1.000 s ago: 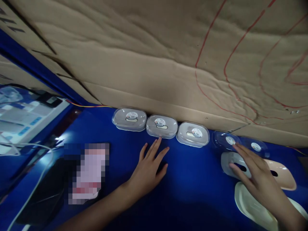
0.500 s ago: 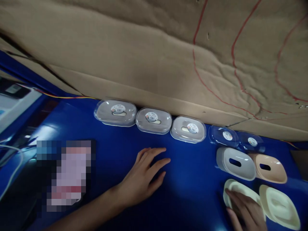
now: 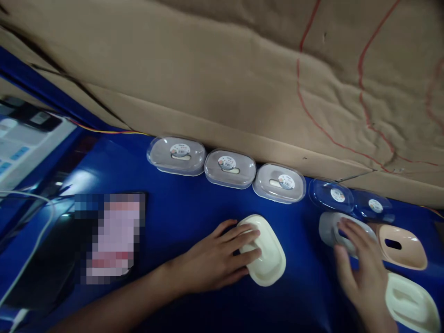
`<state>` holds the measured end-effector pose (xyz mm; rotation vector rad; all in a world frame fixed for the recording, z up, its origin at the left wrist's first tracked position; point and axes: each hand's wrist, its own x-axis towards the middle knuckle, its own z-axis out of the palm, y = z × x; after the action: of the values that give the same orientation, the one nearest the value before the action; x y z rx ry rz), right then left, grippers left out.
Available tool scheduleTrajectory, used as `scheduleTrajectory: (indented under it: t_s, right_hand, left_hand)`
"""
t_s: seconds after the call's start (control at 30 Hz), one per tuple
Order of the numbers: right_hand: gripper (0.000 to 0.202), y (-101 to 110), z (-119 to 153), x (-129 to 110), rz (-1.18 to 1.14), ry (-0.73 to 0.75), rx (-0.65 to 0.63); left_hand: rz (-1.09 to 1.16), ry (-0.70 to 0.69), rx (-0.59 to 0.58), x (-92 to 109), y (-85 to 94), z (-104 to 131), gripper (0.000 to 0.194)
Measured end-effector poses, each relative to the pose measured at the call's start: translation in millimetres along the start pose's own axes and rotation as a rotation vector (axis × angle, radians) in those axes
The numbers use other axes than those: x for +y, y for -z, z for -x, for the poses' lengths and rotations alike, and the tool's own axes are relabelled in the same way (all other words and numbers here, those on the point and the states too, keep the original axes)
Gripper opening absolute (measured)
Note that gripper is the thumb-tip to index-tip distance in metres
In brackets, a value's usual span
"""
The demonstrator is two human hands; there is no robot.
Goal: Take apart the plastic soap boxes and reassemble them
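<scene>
A cream oval soap-dish-like tray (image 3: 272,249) lies on the blue table in front of me. My left hand (image 3: 227,254) rests on its left part with fingers spread, the thumb at its near edge. Over the light grey slotted oval piece (image 3: 360,225), my right hand (image 3: 364,273) reaches with fingers apart. Its fingertips are at the slot, and contact is hard to judge. Beside it sits a peach slotted piece (image 3: 411,247). Another cream tray (image 3: 416,300) is at the lower right, partly behind my right hand.
Three lidded grey boxes with stickers (image 3: 229,172) line the cardboard wall (image 3: 208,69). Two clear lids (image 3: 324,192) lie at their right. At left are a pixelated phone-shaped object (image 3: 118,236), a white cable (image 3: 52,217) and dark items.
One cream tray has moved left from the right-hand group to under my left hand. My right hand has moved off it, up to the grey slotted piece. The camera view shifted slightly.
</scene>
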<state>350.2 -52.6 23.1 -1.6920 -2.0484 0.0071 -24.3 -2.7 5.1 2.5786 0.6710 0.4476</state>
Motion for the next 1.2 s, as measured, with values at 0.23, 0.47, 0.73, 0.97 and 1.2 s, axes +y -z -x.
scheduleTrajectory:
  t_s: [0.23,0.47,0.73,0.97,1.2]
  right_hand:
    - [0.048,0,5,27,0.050,-0.133,-0.090]
    - [0.060,7,10,1,-0.049,0.034,-0.193]
    - [0.075,3,11,20,-0.050,-0.094,-0.370]
    - [0.082,5,8,10,-0.125,-0.038,-0.154]
    - [0.076,-20,18,-31,-0.222,0.071,-0.239]
  left_hand:
    - [-0.001,0.078,0.132,-5,1.9,1,0.040]
    - [-0.019,0.139,0.079,-8,6.2,0,0.043]
    - [-0.109,0.174,0.190,-7,3.8,-1,0.041]
    - [-0.093,0.190,0.149,-8,-3.1,-1,0.056]
    - [0.050,0.210,0.087,-5,-5.0,-1,0.075]
